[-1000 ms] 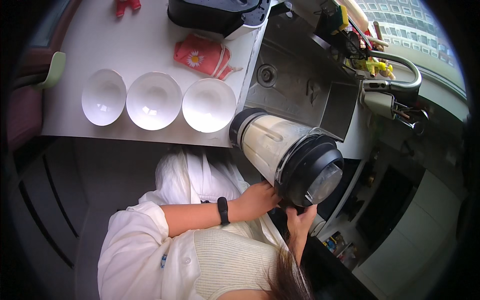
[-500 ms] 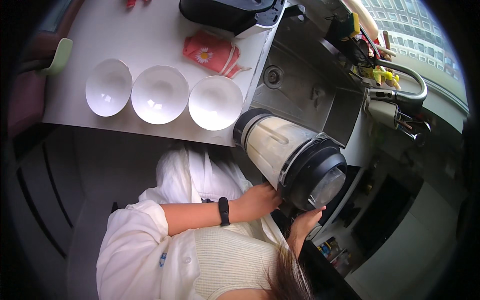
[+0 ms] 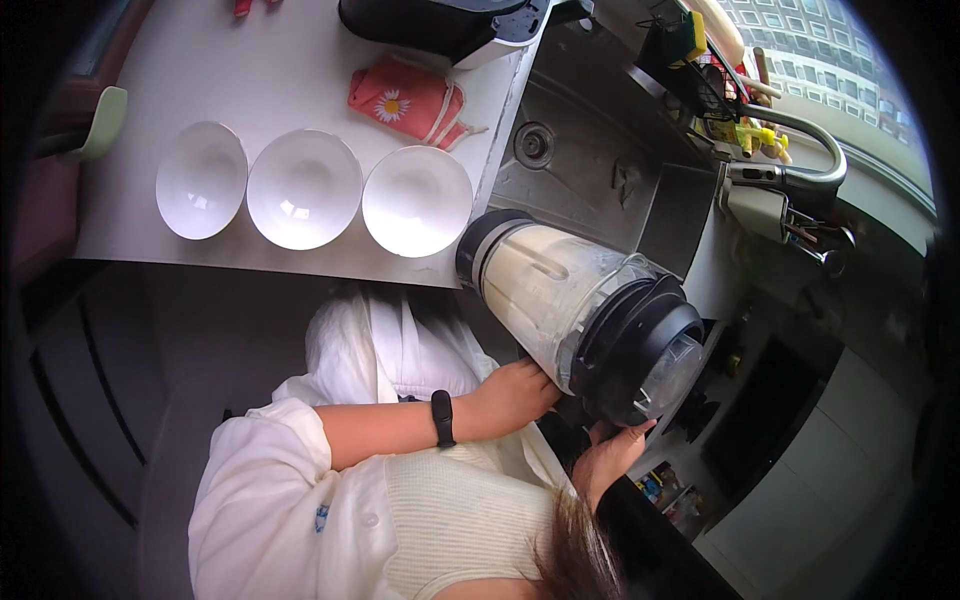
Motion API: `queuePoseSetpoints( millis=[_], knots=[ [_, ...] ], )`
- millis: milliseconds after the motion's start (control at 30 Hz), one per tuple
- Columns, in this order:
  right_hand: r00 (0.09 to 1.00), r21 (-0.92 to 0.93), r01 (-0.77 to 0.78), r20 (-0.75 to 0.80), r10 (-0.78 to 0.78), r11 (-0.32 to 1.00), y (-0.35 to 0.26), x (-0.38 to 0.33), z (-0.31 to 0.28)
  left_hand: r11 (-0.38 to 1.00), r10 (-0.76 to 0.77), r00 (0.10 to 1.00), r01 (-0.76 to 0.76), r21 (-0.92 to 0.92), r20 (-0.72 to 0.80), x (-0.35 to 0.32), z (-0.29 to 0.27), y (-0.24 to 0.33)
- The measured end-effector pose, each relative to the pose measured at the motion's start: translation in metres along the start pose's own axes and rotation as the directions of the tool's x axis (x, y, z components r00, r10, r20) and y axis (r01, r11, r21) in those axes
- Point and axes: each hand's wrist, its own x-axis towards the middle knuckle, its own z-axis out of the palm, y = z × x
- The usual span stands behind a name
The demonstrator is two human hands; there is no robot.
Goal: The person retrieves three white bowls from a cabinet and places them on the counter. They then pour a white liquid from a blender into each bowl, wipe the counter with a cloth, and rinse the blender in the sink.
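Observation:
A clear blender jug [image 3: 530, 285] with a pale, creamy content stands by the counter's edge and the sink, its black and silver base end toward the bowls. My left hand [image 3: 512, 398] is closed at the jug's near side, its fingertips hidden behind the jug. The black lid [image 3: 635, 350], with a clear cap [image 3: 672, 378] in its middle, sits tilted at the jug's top. My right hand [image 3: 612, 458] grips the lid's near edge, thumb against the rim, other fingers mostly hidden. Three white bowls [image 3: 203, 180] [image 3: 304, 190] [image 3: 417, 200] stand in a row on the counter.
Beyond the bowls lie a red cloth pouch [image 3: 400, 100] with a daisy and a black appliance [image 3: 440, 20]. A steel sink [image 3: 585, 185] with a faucet [image 3: 800, 178] is at the right. A utensil holder [image 3: 757, 212] stands by the faucet. A pale green handle [image 3: 105, 125] juts in at far left.
The lid has risen from the jug's rim, and more clear wall shows below it. My right hand has moved with it. The whole view has shifted slightly.

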Motion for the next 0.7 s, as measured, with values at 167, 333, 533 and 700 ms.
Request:
queuePoseSetpoints(
  millis=[167, 333, 533, 700],
  knots=[
    [0.994, 0.05, -0.048, -0.097, 0.052, 0.998, 0.014, -0.001, 0.011, 1.0, 0.012, 1.0, -0.013, 0.022, 0.003, 0.0, -0.003, 0.001],
    [0.998, -0.002, -0.048, -0.04, 0.048, 0.999, 0.019, 0.0, 0.009, 0.999, 0.007, 1.0, -0.008, -0.034, -0.029, 0.0, 0.002, -0.002],
    [1.0, -0.051, -0.029, -0.013, 0.029, 0.998, 0.02, 0.003, 0.006, 0.999, -0.003, 0.999, 0.001, -0.044, -0.044, -0.001, -0.003, 0.0],
    [0.999, -0.067, -0.046, -0.018, 0.045, 0.997, 0.011, 0.0, 0.01, 0.999, 0.004, 0.998, -0.007, -0.051, -0.057, 0.001, -0.005, 0.001]
  ],
)
